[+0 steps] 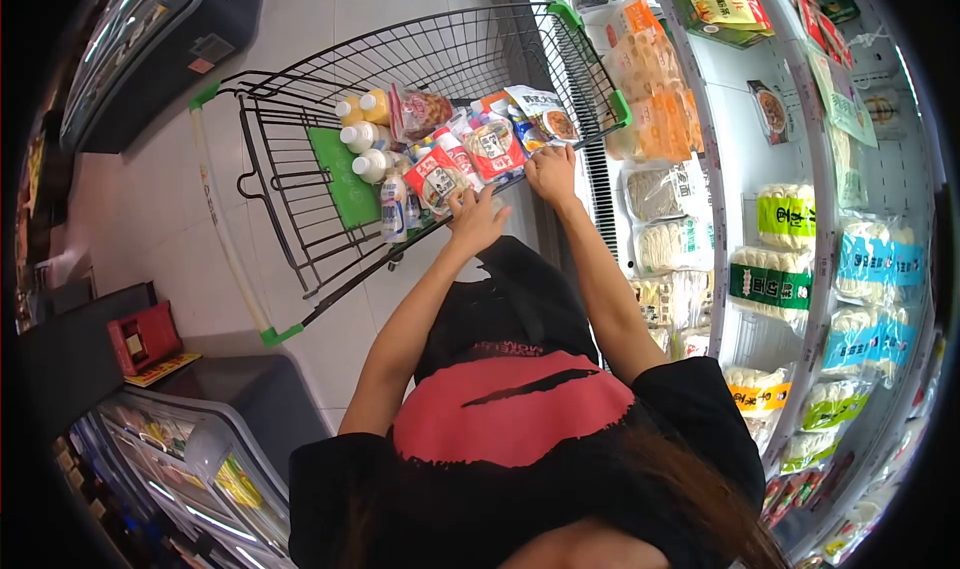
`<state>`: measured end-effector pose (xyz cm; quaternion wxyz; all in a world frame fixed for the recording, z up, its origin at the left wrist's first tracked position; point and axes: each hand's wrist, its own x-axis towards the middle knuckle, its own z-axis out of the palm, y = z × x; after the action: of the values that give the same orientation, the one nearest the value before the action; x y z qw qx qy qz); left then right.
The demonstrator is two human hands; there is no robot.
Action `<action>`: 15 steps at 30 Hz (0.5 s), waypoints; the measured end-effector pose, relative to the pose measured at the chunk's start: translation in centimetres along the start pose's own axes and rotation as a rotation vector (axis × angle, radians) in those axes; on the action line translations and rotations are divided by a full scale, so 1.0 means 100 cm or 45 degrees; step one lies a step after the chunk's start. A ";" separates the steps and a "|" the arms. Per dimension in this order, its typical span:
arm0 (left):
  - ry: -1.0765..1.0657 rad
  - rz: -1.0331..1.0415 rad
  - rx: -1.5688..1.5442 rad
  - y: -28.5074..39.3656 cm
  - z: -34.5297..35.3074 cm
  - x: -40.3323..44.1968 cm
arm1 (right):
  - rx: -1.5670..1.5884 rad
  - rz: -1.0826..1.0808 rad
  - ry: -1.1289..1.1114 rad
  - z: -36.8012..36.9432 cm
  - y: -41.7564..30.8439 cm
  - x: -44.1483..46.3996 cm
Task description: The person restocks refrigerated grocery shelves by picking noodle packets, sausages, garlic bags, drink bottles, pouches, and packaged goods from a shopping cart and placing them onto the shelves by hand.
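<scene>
A wire shopping cart (330, 54) with green corner caps stands side-on in front of me, holding groceries. My left hand (478, 219) reaches over the near rim with fingers apart, its fingertips at a red-and-white food packet (437, 179). Whether they press on the packet is unclear. Further right, my right hand (552, 175) has its fingers curled over the same rim. Close to it lie a second red packet (492, 147) and a white packet with a food picture (545, 115). White-capped bottles (370, 166), yellow bottles (374, 106) and a clear-and-red bag (420, 115) sit farther left.
On the right, refrigerated shelves (712, 169) carry bagged noodles (768, 279) and orange packs (655, 119), close to the cart's end. Freezer cases stand at upper left (160, 44) and lower left (235, 439). Tiled floor (205, 269) shows between them.
</scene>
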<state>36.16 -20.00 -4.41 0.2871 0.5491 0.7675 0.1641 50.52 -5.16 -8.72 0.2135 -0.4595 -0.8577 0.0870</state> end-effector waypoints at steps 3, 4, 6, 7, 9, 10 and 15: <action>-0.098 0.027 -0.032 0.008 -0.022 0.032 | -0.032 -0.021 -0.059 0.003 0.012 0.033; -0.169 0.036 -0.083 0.008 -0.030 0.043 | -0.061 -0.026 -0.103 0.005 0.018 0.042; -0.226 0.053 -0.154 -0.013 -0.042 0.077 | -0.049 -0.025 -0.084 0.013 0.023 0.064; -0.272 -0.229 -0.522 -0.010 -0.062 0.086 | -0.095 -0.021 -0.114 0.017 0.024 0.074; -0.324 -0.536 -0.861 -0.022 -0.084 0.108 | -0.117 0.007 -0.158 0.023 0.021 0.089; -0.225 -0.648 -1.021 -0.049 -0.080 0.126 | -0.178 0.058 -0.218 0.028 0.013 0.099; -0.019 -1.083 -1.099 -0.121 -0.057 0.188 | -0.092 -0.029 -0.591 0.048 -0.028 0.158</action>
<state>19.22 -6.13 -11.71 0.5298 0.0291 0.7818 0.3276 38.54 6.54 -7.55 -0.0049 -0.4249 -0.8914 0.1573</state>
